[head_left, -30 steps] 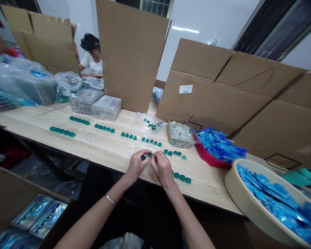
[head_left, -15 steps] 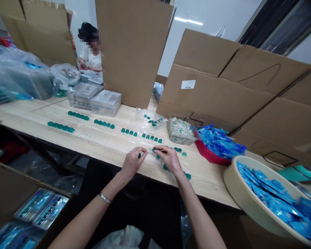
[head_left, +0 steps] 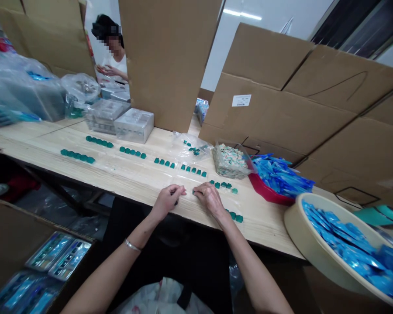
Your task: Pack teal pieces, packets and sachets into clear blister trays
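Note:
My left hand (head_left: 165, 199) hovers over the near edge of the table with its fingers curled in. A small dark piece (head_left: 176, 203) shows between those fingers, likely one of the green pieces. To its right, my right hand (head_left: 210, 198) is closed in a pinch at the tabletop, and a sliver of a green piece (head_left: 194, 192) peeks out at its fingertips. Beyond both hands run short rows of small green faceted pieces (head_left: 193, 170). More green pieces (head_left: 235, 215) lie just right of my right wrist, partly hidden by it.
Behind the rows lie a clear bag (head_left: 180, 150) and a clear tub of small pale pieces (head_left: 231, 161). On the right are a red tray (head_left: 271, 196) and a cream basin (head_left: 290, 218) of blue packets. Clear trays (head_left: 134, 126) are stacked left. A person (head_left: 118, 65) sits beyond cardboard.
My right hand has come down with its green piece, its fingers now lower and more closed at the tabletop. My left hand stays nearly in place. The view has shifted slightly.

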Available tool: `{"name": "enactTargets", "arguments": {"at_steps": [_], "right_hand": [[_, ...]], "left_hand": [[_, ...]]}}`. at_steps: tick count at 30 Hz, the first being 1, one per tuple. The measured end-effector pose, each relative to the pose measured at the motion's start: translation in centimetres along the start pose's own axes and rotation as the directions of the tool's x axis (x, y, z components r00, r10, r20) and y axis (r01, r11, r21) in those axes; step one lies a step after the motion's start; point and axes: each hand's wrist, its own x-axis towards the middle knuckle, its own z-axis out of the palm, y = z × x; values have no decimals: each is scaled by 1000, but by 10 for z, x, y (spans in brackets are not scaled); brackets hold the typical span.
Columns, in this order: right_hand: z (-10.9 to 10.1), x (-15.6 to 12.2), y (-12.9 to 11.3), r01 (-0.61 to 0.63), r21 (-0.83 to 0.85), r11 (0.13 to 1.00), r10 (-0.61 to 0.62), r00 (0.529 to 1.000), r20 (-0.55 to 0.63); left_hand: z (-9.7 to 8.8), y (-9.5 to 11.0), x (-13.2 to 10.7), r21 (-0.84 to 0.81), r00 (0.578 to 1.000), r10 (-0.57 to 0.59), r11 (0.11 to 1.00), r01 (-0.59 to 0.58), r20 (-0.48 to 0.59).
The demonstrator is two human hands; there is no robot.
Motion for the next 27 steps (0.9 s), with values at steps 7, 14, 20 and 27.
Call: {"name": "enactTargets", "arguments": {"at_steps": [7,14,20,27], "right_hand": [[-24,6,-43,1,312,950,25,997,-79],[-14,10,-72,34,312,949,-5,996,-92],[-19,11,-62,-164,653,740,246,969,-36],[-16,13,-47,-256,785,564,438,899,-21]], "left_hand": [[6,9,5,-556,972,-227,801,222,60],[19,7,11,-427,990,-130,899,92,-60],[15,11,11,-516,987,-150,842,155,51],[13,18,0,-391,992,-107,912,126,69]]}}
